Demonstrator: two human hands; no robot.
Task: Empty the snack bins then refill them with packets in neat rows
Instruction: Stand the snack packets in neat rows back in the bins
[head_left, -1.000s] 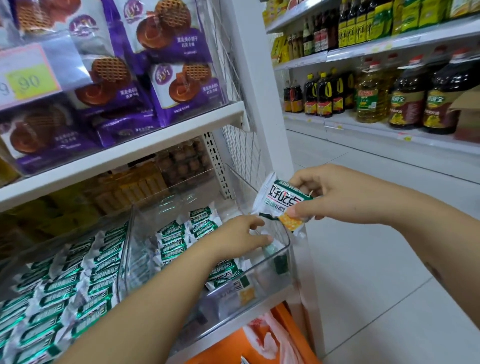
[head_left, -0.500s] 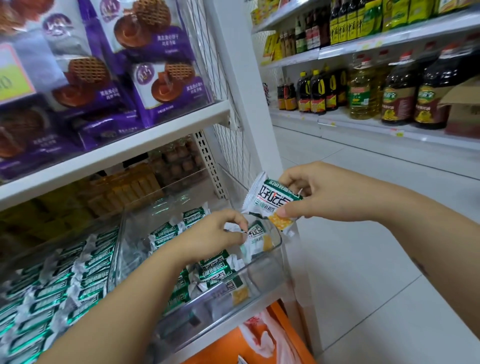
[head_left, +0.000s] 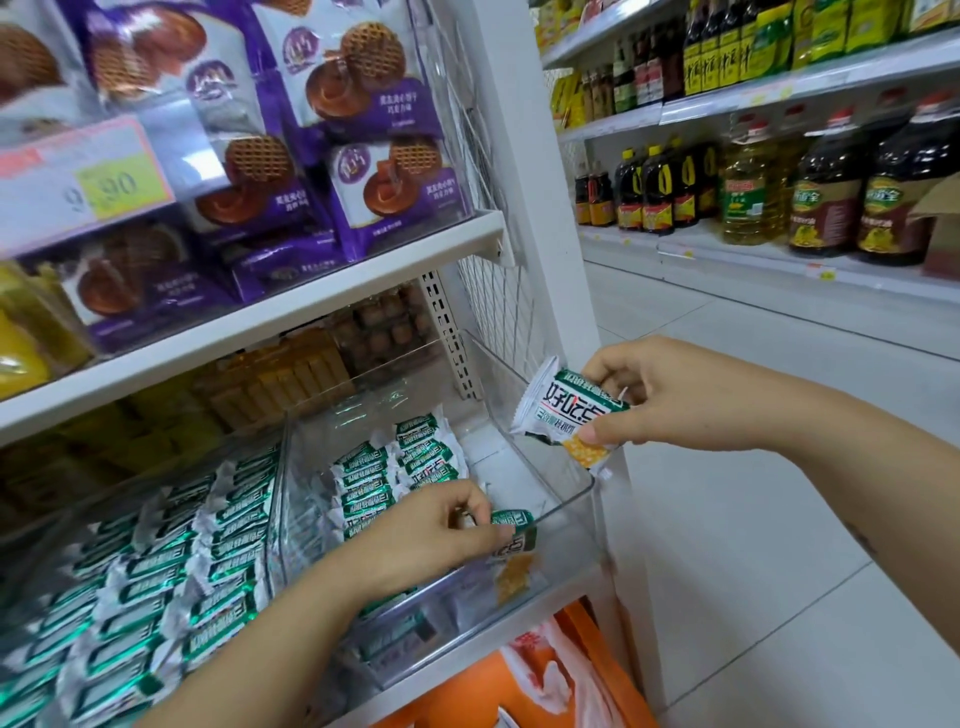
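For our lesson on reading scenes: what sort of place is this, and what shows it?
Most likely a grocery shop or small supermarket. Purple biscuit bags sit beside a price tag, cooking oil bottles line the opposite shelves, and a clear bin holds rows of green snack packets.

Pkts in rt bin; more pkts left.

One wide-angle camera rides on the person's head, facing forward and down. It looks from close range, from above, into the clear bin on a low shelf at left, while its right half takes in the aisle floor and distant oil bottles.
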